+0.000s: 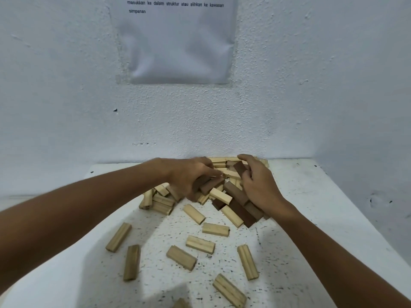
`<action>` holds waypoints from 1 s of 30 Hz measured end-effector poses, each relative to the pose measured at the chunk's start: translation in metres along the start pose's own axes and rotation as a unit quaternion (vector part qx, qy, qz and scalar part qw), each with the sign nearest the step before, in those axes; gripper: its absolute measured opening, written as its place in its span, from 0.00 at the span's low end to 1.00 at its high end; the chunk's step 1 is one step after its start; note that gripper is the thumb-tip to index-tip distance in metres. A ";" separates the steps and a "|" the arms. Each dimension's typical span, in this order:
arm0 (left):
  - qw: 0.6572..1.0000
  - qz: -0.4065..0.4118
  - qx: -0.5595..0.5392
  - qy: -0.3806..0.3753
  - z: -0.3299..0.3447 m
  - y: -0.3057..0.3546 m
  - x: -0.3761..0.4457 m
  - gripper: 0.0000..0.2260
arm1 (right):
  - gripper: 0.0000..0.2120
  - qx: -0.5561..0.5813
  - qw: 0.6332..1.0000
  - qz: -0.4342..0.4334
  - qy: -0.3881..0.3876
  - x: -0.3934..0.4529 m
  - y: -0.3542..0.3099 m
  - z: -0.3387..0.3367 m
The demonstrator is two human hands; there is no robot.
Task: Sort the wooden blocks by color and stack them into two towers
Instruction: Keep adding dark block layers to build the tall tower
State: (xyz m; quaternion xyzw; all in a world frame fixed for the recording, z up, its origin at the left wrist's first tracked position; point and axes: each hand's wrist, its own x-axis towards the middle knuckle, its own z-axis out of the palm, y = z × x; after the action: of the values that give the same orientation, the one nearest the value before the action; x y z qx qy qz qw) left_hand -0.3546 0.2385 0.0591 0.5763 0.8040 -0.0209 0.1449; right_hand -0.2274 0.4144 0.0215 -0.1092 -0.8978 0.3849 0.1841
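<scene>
Atop white table (311,218), tan and brown blocks (235,193)

A heap of rectangular wooden blocks (224,192) lies on the speckled white table (311,207) against the textured white wall (289,96), loose ones (200,244) scattered before the heap, a printed paper sheet (178,41) above it.

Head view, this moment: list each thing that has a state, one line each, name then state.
left hand: grips dark brown blocks over the pile.
right hand: pinches one dark block, lifted.
mixed pile: unsorted, dark and light blocks jumbled against the wall.
loose light blocks: lying flat, scattered apart on the table.
towers: none begun.
paper sheet: hanging on the wall.
</scene>
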 end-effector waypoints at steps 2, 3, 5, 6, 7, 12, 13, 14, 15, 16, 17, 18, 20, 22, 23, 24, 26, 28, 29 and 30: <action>0.999 -0.011 0.007 -0.029 -0.006 0.003 0.005 0.46 | 0.21 0.015 1.000 0.005 -0.008 0.000 0.001 -0.002; 0.999 -0.016 0.009 -0.043 -0.008 0.003 0.008 0.46 | 0.20 0.020 1.000 0.006 -0.015 -0.001 0.000 -0.002; 0.998 -0.024 0.012 -0.062 -0.011 0.005 0.011 0.48 | 0.17 0.033 0.999 0.007 -0.028 -0.002 -0.001 -0.002; 0.997 -0.028 0.011 -0.068 -0.013 0.005 0.011 0.49 | 0.16 0.041 0.999 0.009 -0.033 -0.002 -0.001 -0.002; 0.997 -0.031 0.012 -0.074 -0.014 0.006 0.012 0.50 | 0.16 0.043 0.998 0.009 -0.038 -0.003 -0.001 -0.002; 0.997 -0.036 0.014 -0.070 -0.014 0.008 0.012 0.47 | 0.21 0.050 0.997 0.010 -0.051 -0.006 -0.001 0.001; 0.998 -0.034 0.011 -0.061 -0.013 0.008 0.012 0.43 | 0.21 0.055 0.997 0.011 -0.049 -0.006 -0.001 0.001; 0.998 -0.031 0.012 -0.052 -0.013 0.008 0.012 0.40 | 0.21 0.061 0.997 0.011 -0.047 -0.007 -0.002 0.002; 0.998 -0.030 0.013 -0.045 -0.012 0.008 0.012 0.38 | 0.21 0.065 0.997 0.011 -0.046 -0.007 -0.002 0.002; 0.999 -0.030 0.014 -0.038 -0.011 0.008 0.011 0.37 | 0.21 0.069 0.997 0.010 -0.045 -0.008 -0.003 0.002; 0.999 -0.029 0.014 -0.031 -0.009 0.007 0.010 0.37 | 0.21 0.071 0.996 0.009 -0.045 -0.009 -0.004 0.003; 0.999 -0.025 0.013 -0.020 -0.008 0.006 0.009 0.36 | 0.21 0.071 0.997 0.007 -0.042 -0.009 -0.005 0.004; 1.000 -0.014 0.006 0.006 -0.005 0.005 0.005 0.35 | 0.21 0.071 0.997 -0.002 -0.032 -0.010 -0.006 0.006; 0.999 -0.011 -0.008 0.030 -0.008 0.006 -0.002 0.35 | 0.20 0.067 0.998 -0.016 -0.013 -0.010 -0.008 0.007; 0.999 -0.015 -0.018 0.037 -0.010 0.007 -0.007 0.35 | 0.20 0.063 0.998 -0.024 -0.005 -0.011 -0.009 0.007; 0.999 -0.020 -0.028 0.042 -0.013 0.008 -0.013 0.35 | 0.20 0.060 0.998 -0.032 0.001 -0.012 -0.011 0.007; 0.997 -0.035 -0.037 0.051 -0.019 0.011 -0.028 0.35 | 0.20 0.062 0.997 -0.049 0.001 -0.017 -0.018 0.006; 0.996 -0.055 -0.038 0.059 -0.027 0.013 -0.046 0.34 | 0.20 0.075 0.995 -0.060 -0.011 -0.023 -0.027 0.004; 0.995 -0.066 -0.039 0.064 -0.031 0.015 -0.057 0.34 | 0.20 0.085 0.994 -0.064 -0.018 -0.026 -0.033 0.003; 0.994 -0.074 -0.038 0.070 -0.036 0.019 -0.068 0.34 | 0.20 0.096 0.993 -0.066 -0.026 -0.030 -0.039 0.001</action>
State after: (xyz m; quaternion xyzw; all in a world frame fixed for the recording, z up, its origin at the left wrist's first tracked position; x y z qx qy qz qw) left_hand -0.3244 0.1891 0.1135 0.5090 0.8531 0.0397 0.1079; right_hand -0.2028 0.3768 0.0423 -0.0214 -0.8666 0.4586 0.1954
